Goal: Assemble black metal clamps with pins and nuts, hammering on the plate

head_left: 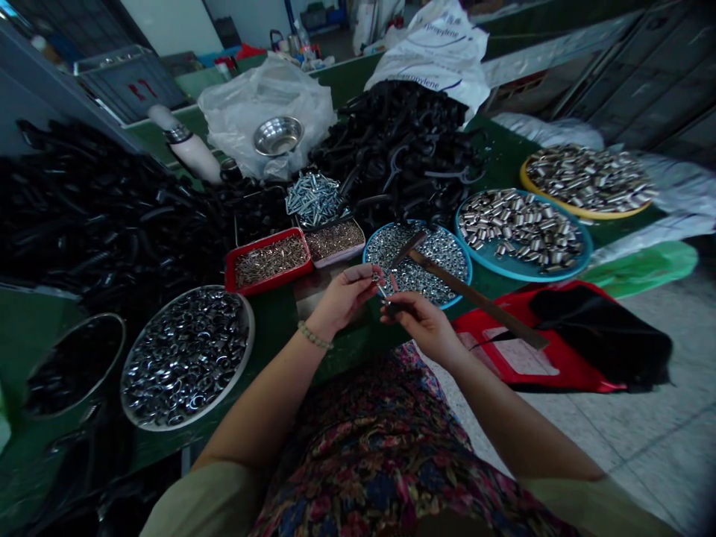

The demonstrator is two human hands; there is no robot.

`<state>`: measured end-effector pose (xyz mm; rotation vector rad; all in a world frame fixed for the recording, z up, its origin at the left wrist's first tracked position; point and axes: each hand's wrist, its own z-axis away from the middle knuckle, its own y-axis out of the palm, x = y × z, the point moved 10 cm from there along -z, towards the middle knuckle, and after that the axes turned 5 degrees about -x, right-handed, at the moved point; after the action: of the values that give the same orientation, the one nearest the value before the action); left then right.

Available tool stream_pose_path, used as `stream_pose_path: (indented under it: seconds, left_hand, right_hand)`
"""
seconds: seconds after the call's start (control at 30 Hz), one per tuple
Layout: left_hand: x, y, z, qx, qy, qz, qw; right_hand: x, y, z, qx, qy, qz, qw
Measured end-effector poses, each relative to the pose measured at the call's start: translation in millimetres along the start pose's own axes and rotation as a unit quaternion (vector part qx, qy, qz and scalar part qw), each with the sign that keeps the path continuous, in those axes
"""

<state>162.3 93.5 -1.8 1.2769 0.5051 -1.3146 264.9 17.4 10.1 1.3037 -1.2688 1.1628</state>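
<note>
My left hand (344, 298), with a beaded bracelet at the wrist, is closed in a pinch at the front edge of the bench. Between its fingertips and my right hand shows a small silver screw (382, 290). My right hand (421, 319) is closed around a small dark part (396, 306), mostly hidden by the fingers. The two hands nearly meet just in front of a blue tray of small metal nuts (385, 250). Across that tray lies a wooden-handled hammer (475, 296), its head over the nuts.
A red tray (228, 273) of small screws stands beyond my left hand, beside a pile of silver bolts (314, 200). Black parts (403, 142) heap at the back. Metal sleeves fill a blue tray (587, 250) and yellow tray (587, 215). Shiny rings (187, 358) lie left.
</note>
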Motion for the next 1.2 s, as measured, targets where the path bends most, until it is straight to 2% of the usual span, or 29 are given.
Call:
stream_pose_path:
  seconds: [0.1, 0.2, 0.27, 0.37, 0.43, 0.5, 0.57, 0.63, 0.7, 0.77, 0.9, 0.97, 1.03, 1.07, 1.13, 1.17, 1.2]
  left_hand:
    - [-1, -12.0, 21, -0.011, -0.019, 0.065, 0.998]
    - [-3, -26.2, 33, -0.016, -0.029, 0.053, 0.998]
    - [-2, -35.2, 40, -0.006, -0.059, 0.008, 0.998]
    - [-9, -40.7, 55, 0.048, -0.093, -0.072, 0.992]
    - [-32, -38.5, 68, 0.085, -0.035, -0.122, 0.988]
    - [-63, -34.1, 83, 0.096, 0.088, -0.181, 0.975]
    - [-88, -28.8, 100, 0.092, 0.213, -0.254, 0.939]
    - [-103, -31.2, 113, 0.052, 0.301, -0.318, 0.897]
    - [-110, -43.6, 119, -0.016, 0.338, -0.363, 0.868]
    - [-114, -54.6, 120, -0.051, 0.339, -0.378, 0.860]
    - [-112, -37.1, 125, 0.085, 0.313, -0.379, 0.867]
    - [-116, -39.6, 125, 0.068, 0.286, -0.356, 0.887]
    - [-116, -45.4, 124, 0.041, 0.242, -0.296, 0.923]
    - [-110, -42.6, 124, 0.070, 0.211, -0.264, 0.939]
    - [-104, -41.7, 127, 0.144, 0.161, -0.224, 0.950]
    - [-108, -55.3, 125, 0.135, 0.158, -0.230, 0.951]
    - [-117, -81.3, 120, 0.084, 0.162, -0.265, 0.947]
  right_hand:
    - [3, 13, -4, 0.021, 0.000, 0.013, 1.000]
    - [16, 24, -7, 0.055, -0.027, 0.080, 0.995]
    - [28, 37, -4, 0.119, -0.075, 0.164, 0.976]
    - [39, 58, 3, 0.204, -0.140, 0.241, 0.938]
    - [38, 62, 0, 0.194, -0.117, 0.181, 0.957]
    - [28, 61, -7, 0.138, -0.041, 0.046, 0.989]
    - [13, 64, -11, 0.082, 0.047, -0.079, 0.992]
    - [2, 74, -11, 0.066, 0.102, -0.147, 0.982]
    - [-3, 84, -13, 0.076, 0.128, -0.172, 0.974]
    - [-7, 91, -15, 0.090, 0.139, -0.176, 0.970]
    - [-11, 85, -24, 0.051, 0.118, -0.165, 0.978]
    - [-11, 80, -26, 0.029, 0.093, -0.165, 0.982]
    - [-13, 83, -26, 0.046, 0.084, -0.150, 0.984]
    - [-15, 85, -25, 0.058, 0.085, -0.138, 0.985]
    - [-20, 87, -26, 0.063, 0.092, -0.124, 0.986]
    - [-22, 85, -27, 0.055, 0.094, -0.125, 0.986]
    - [-23, 83, -28, 0.041, 0.094, -0.133, 0.986]
